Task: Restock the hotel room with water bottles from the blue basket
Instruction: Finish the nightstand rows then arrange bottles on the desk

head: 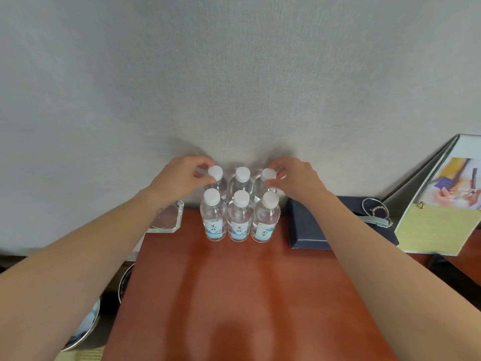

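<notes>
Six water bottles (pixel 239 217) stand in two rows of three on a red-brown table (pixel 234 295) against the wall, the left hand (pixel 179 178) pinching the rear-left bottle (pixel 217 175) below its cap, the right hand (pixel 296 178) pinching the rear-right bottle (pixel 268 175).

On the surface, I find print only on the near row of clear plastic water bottles with white caps (pixel 238 217). Each white-and-blue label bears two dark brush-style characters, one above the other: left label (pixel 214 228), middle label (pixel 238 229), right label (pixel 263 232). I cannot read them with certainty. Tiny lettering rings the round emblem (pixel 377 210) on the dark blue folder (pixel 307 230) at right, and I cannot read it.
</notes>
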### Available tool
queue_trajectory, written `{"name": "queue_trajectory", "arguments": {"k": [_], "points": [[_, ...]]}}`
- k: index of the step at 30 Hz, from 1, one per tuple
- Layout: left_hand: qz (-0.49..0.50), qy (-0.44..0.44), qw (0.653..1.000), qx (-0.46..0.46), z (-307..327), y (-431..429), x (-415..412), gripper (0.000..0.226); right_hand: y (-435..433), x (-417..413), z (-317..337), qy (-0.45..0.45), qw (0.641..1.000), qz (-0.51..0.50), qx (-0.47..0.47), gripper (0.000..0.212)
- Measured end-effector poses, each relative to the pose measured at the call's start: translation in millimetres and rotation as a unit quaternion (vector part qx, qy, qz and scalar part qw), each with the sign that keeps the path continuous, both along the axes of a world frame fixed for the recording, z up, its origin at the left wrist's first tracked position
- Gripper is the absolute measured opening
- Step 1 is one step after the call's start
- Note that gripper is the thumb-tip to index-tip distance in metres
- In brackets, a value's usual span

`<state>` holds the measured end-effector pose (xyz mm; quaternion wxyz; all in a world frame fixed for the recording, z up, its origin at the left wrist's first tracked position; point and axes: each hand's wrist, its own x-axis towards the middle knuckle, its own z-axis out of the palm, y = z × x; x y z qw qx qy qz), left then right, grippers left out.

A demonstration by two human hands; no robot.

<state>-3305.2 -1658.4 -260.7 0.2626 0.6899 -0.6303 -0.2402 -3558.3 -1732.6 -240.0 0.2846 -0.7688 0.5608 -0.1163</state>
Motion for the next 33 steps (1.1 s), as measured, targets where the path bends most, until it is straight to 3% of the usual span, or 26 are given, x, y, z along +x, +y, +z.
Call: {"name": "queue_trajectory", "arguments": {"k": [12,25,33], "points": [[0.007,-0.032,0.999,-0.017,-5.4,-4.9,-9.1,0.026,-2.1,7.0,-11.1,0.028,0.998,0.015,-0.055,0.035],[-0.036,-0.017,0.999,-0.025,-7.6,-4.6,-5.9,0.026,-0.3,6.3,-9.4,0.027,0.998,0.018,-0.052,0.028],[-0.048,-0.009,0.999,-0.008,-6.9,-7.7,-1.6,0.037,0.0,10.2,4.6,0.082,0.992,0.037,-0.087,0.043]]}}
